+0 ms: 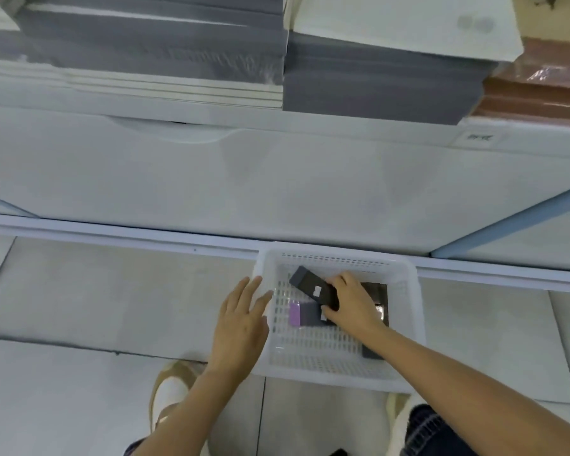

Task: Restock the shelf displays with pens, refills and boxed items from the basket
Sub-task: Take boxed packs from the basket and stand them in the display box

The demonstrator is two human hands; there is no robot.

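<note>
White plastic basket (418, 324) is sitting on the tiled floor (96, 291). Inside it, the right hand (349, 304) is gripping a dark box (310, 284); the left hand (241, 320) is hovering, fingers straight, at its left rim.

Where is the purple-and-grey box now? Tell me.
In the head view the purple-and-grey box lies on the floor of the white basket, left of centre, just below the dark box the right hand holds, right of the open left hand.

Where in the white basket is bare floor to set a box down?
In the white slotted plastic basket, the near-left floor is bare, between the small purple-and-grey box and the near wall. Crowded: middle and right side, where the right hand grips the dark flat box.
</note>
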